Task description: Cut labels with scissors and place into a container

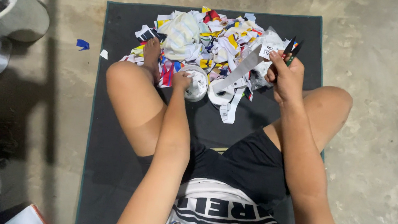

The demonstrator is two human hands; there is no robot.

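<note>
I sit cross-legged on a dark mat (108,166). My left hand (181,80) rests its fingers on a white roll of ribbon (196,83) lying on the mat in front of me. My right hand (285,72) is raised and grips dark-handled scissors (292,50) together with the end of a white ribbon strip (242,68). That strip runs down to a second white roll (220,95). Behind both rolls lies a heap of cut fabric labels and scraps (205,35) in white, yellow, red and blue.
My bare foot (151,55) lies against the left side of the scrap heap. A grey bucket (18,14) with a plastic bag stands at the far left on the concrete floor. Small blue and white scraps (83,44) lie beside the mat.
</note>
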